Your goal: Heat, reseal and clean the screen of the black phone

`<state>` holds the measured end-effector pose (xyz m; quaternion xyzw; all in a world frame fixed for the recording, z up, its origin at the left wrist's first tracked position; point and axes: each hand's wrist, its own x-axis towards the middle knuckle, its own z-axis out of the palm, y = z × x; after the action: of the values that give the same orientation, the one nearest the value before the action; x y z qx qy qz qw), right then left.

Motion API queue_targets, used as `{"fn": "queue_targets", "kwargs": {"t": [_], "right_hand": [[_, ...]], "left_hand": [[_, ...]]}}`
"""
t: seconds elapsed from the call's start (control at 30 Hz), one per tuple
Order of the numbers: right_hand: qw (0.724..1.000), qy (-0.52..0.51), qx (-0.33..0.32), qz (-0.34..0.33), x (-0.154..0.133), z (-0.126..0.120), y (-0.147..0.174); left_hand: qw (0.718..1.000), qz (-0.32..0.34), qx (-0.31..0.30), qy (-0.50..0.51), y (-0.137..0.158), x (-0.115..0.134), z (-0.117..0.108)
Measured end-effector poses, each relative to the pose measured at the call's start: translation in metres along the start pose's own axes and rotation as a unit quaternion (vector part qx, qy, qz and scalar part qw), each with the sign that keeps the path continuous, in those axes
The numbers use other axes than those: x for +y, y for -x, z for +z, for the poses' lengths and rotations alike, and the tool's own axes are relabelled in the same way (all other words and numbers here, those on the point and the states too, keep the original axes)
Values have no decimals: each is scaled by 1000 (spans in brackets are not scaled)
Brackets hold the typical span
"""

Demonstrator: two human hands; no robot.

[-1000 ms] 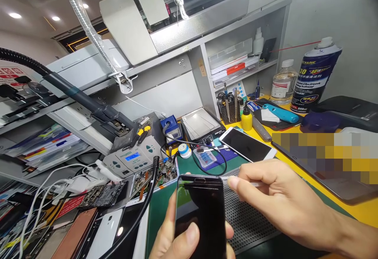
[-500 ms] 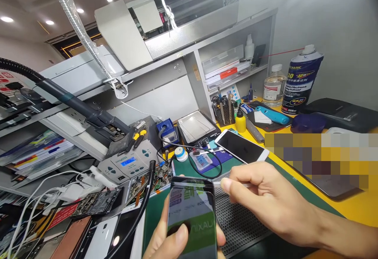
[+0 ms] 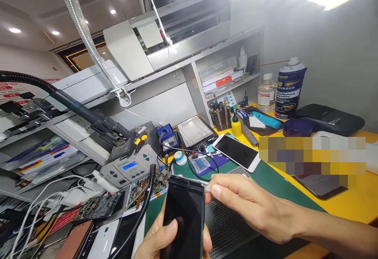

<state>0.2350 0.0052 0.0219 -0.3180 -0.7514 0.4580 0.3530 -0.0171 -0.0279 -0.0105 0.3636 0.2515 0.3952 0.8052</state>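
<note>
In the lower middle, my left hand is wrapped round a black smartphone, its thumb lying on the dark screen. The phone is held upright, tilted slightly, with its screen facing me. My right hand pinches a thin pale strip between thumb and forefinger at the phone's upper right edge. What the strip is, I cannot make out. Beneath my hands lies a perforated dark plate on the green mat.
A white phone lies beyond my right hand. Left stand a soldering station, a black hose and several phones and boards. Bottles, a spray can and a tool holder line the back. A dark phone rests at right.
Both hands and the phone have shifted slightly left in view. The right fingers are now closer to the phone's edge. Bright reflections on the screen have gone, and the camera has turned a little.
</note>
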Motion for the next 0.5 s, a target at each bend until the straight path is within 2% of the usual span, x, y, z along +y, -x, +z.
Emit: {"fn": "queue_targets", "kwargs": {"t": [0.13, 0.3, 0.5], "right_hand": [[999, -18, -37, -23, 7, 4, -5], [994, -50, -87, -38, 17, 6, -10], [992, 33, -102, -62, 14, 4, -7]], "left_hand": [[1000, -21, -11, -13, 1, 1, -4], [994, -38, -82, -66, -1, 3, -5], [980, -68, -153, -104, -5, 15, -13]]}}
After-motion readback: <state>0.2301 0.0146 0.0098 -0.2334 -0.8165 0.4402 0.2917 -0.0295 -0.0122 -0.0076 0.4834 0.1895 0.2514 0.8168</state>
